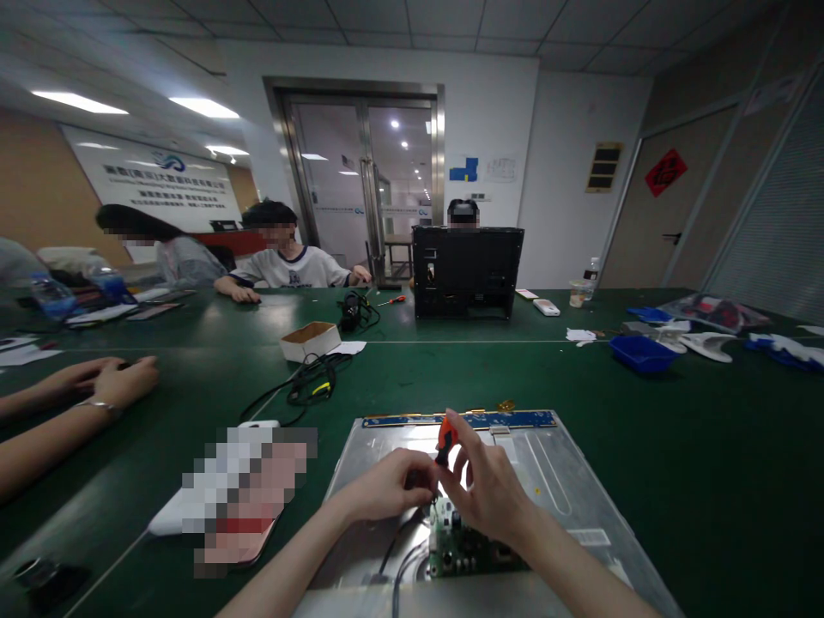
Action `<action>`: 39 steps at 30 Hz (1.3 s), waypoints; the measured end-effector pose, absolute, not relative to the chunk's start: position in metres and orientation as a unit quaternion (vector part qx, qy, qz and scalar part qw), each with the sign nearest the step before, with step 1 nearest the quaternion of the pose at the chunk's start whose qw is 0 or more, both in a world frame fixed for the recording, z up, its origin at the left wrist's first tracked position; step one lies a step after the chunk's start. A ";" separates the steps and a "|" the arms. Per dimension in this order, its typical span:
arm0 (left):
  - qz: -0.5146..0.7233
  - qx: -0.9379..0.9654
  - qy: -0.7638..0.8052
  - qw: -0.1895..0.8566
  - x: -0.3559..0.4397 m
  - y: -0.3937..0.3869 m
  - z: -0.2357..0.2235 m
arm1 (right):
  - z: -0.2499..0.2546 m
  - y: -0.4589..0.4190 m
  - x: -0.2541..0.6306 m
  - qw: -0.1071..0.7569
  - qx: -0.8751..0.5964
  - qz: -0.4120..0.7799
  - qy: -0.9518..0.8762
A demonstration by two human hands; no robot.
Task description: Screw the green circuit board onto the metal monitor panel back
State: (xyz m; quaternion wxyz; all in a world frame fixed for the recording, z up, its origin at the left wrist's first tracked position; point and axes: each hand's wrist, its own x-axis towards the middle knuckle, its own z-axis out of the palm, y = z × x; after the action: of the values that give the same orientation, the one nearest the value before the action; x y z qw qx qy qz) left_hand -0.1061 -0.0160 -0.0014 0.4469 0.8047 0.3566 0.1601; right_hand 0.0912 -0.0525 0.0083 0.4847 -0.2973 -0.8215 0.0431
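Note:
A metal display panel [547,481] lies flat in front of me, with a blue circuit strip [534,420] along its far edge. On it sits a green circuit board [451,545], partly covered by my right hand [493,485]. That hand grips a screwdriver with an orange and black handle [445,439], held upright over the board's left edge. Close beside the tool's lower end, my left hand [399,485] has its fingers pinched together; what they hold, if anything, is hidden. Dark cables [408,558] run across the panel left of the board.
Left of the panel are phone-like items [257,498], black cables [315,378] and a small open box [312,342]. A black monitor casing [468,273] stands across the table. To the right lies a blue tray [642,353]. Another person's hands [122,382] rest at left; others sit opposite.

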 end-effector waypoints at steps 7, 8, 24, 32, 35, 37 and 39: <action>0.160 0.797 0.359 0.458 -0.107 -0.013 -0.007 | 0.010 -0.055 0.092 0.481 -0.292 0.033 -0.826; 0.161 0.797 0.357 0.460 -0.107 -0.014 -0.006 | 0.009 -0.055 0.092 0.482 -0.297 0.031 -0.824; 0.159 0.791 0.367 0.463 -0.105 -0.018 0.003 | 0.010 -0.054 0.092 0.477 -0.300 0.044 -0.825; 0.152 0.786 0.381 0.463 -0.104 -0.019 0.009 | 0.006 -0.051 0.091 0.492 -0.294 0.039 -0.819; 0.154 0.787 0.379 0.460 -0.105 -0.018 0.008 | 0.007 -0.050 0.091 0.492 -0.294 0.035 -0.819; 0.158 0.785 0.373 0.468 -0.105 -0.019 0.007 | 0.008 -0.051 0.092 0.489 -0.295 0.035 -0.820; 0.162 0.778 0.373 0.479 -0.104 -0.019 0.006 | 0.008 -0.052 0.092 0.484 -0.295 0.037 -0.823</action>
State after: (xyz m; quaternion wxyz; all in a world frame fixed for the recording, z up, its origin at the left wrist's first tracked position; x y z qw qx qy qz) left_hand -0.1043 -0.0194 0.0064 0.4788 0.7779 0.3734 0.1617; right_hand 0.0920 -0.0518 0.0082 0.4837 -0.2947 -0.8233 0.0365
